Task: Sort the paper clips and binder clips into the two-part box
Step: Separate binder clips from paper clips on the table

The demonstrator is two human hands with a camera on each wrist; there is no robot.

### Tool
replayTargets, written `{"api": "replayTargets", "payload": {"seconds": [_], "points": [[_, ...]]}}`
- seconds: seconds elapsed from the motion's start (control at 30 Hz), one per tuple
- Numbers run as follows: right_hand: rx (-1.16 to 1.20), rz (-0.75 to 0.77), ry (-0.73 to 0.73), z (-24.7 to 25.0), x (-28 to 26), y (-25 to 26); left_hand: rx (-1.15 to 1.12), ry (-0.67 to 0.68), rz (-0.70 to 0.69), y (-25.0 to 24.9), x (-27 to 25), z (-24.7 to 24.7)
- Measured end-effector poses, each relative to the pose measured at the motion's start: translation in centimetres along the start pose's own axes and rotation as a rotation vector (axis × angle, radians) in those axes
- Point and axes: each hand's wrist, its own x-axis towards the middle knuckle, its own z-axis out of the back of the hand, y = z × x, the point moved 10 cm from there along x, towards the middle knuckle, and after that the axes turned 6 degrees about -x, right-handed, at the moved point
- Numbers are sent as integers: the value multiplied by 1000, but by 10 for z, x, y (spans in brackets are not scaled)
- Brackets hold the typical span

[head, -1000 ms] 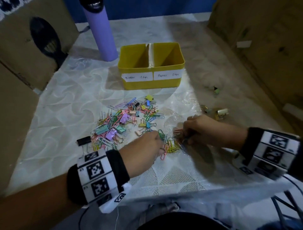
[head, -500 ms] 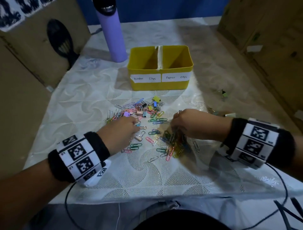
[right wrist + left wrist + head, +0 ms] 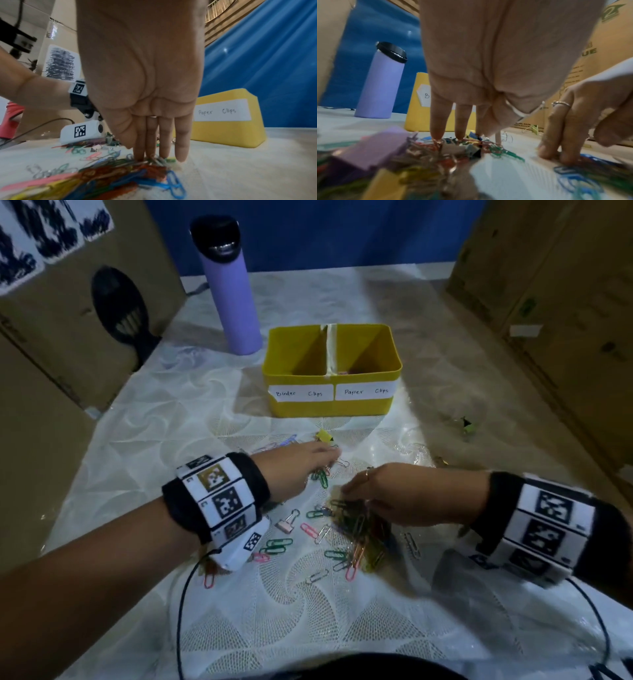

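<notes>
Fingers (image 3: 150, 142) of the right hand (image 3: 400, 494) reach straight down, close together, their tips pressing on a heap of coloured paper clips (image 3: 359, 532); nothing is pinched or lifted, so this hand reads as flat and raking rather than gripping. The left hand (image 3: 294, 470) lies likewise with straight fingers (image 3: 436, 121) whose tips touch a mixed tangle of clips, among them binder clips (image 3: 373, 150) seen blurred and close in the left wrist view. Between and just before the two hands loose clips lie scattered on the white patterned tablecloth (image 3: 137, 422), including a pink binder clip (image 3: 286, 522). Farther off stands the yellow two-part box (image 3: 330, 402), its left half labelled for binder clips, its right for paper clips; the left half looks empty, and in the right only a hint of something shows at the bottom near the divider, too small to name. A purple bottle (image 3: 233, 296) stands just left of the box, and a green binder clip (image 3: 467, 426) lies apart to the right. Judging by this, the sorting has barely begun: clips are being separated into groups on the cloth, and nearly everything has yet to go into the box
</notes>
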Motion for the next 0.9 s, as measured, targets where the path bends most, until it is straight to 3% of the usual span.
{"api": "replayTargets", "payload": {"seconds": [0.17, 0.33, 0.43, 0.53, 0.7, 0.8, 0.9], "points": [[-5, -20, 23, 5, -13, -11, 136, 121, 101, 39, -20, -18], [16, -68, -235, 45, 15, -21, 201, 187, 214, 62, -45, -26], [23, -58, -231, 44, 41, -23, 211, 183, 222, 58, -53, -21], [23, -50, -234, 42, 59, -19, 129, 105, 240, 60, -55, -12], [-53, -85, -203, 41, 76, -20, 15, -233, 148, 41, -43, 18], [-59, -132, -258, 52, 70, -34, 10, -225, 34, 24, -39, 9], [-69, -223, -289, 61, 53, -59, 69, -144, 18, 26, -41, -6]]}}
